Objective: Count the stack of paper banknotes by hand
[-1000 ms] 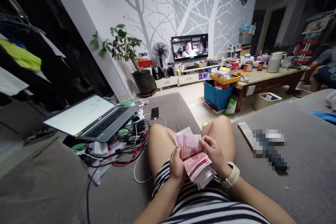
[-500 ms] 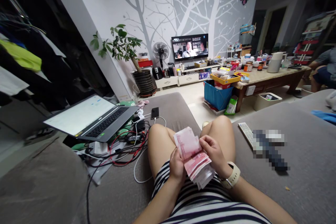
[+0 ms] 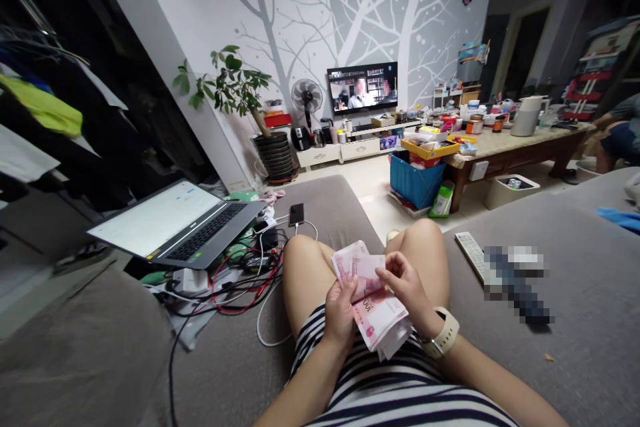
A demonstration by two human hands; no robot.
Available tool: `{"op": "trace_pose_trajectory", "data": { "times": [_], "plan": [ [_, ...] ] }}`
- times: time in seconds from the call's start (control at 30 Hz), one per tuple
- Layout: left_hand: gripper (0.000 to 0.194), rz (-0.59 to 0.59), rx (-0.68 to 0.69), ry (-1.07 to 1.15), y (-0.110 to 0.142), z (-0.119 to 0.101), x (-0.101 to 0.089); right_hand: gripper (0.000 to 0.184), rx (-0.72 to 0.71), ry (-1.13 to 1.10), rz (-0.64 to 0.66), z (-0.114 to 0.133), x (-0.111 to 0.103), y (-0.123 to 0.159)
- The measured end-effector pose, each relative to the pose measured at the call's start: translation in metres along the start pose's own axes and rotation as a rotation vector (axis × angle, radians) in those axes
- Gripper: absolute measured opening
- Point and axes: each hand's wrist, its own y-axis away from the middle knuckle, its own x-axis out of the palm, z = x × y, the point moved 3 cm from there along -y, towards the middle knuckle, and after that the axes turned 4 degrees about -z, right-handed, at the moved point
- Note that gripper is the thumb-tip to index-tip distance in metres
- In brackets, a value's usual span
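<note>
A bundle of pinkish-red banknotes [image 3: 377, 313] is held over my lap, bent at its middle. "100" shows on one note of the lower half. My left hand [image 3: 341, 310] is closed around the bundle's left side, its thumb pressed on top of the notes. My right hand [image 3: 404, 281] is closed, with thumb and fingertips pinching the right edge of an upper note. The upper notes fan slightly apart toward my knees. My left fingers behind the bundle are hidden.
On the left of the grey sofa lie an open laptop [image 3: 200, 227], tangled cables [image 3: 250, 280] and a phone [image 3: 297, 214]. A white remote control [image 3: 471, 255] lies to the right, beside blurred items. Ahead stand a blue bin [image 3: 416, 181] and a cluttered table [image 3: 530, 140]. Another person sits at far right.
Another note now lies slanted across the upper half, and the left thumb has come over the top to press it. The note with "100" has come into view on the lower half.
</note>
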Motion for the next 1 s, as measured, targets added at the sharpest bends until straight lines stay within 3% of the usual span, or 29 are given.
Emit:
{"op": "trace_pose_trajectory", "data": {
  "times": [0.2,0.4,0.73,1.0],
  "plan": [
    [0.033,-0.037,-0.011,-0.005,-0.001,0.0,0.001,0.031,0.035,0.0,0.046,0.001,0.002,0.003],
    [0.029,-0.261,0.073,-0.082,-0.006,-0.003,-0.007,0.033,0.052,-0.001,0.027,0.006,0.003,0.005],
    [0.028,-0.358,0.153,-0.216,-0.005,-0.008,-0.011,0.032,0.079,-0.043,0.04,0.001,0.004,0.005],
    [0.026,-0.334,0.192,-0.302,-0.007,-0.006,-0.019,0.032,0.059,-0.045,0.057,0.004,0.006,0.007]
  ]
}}
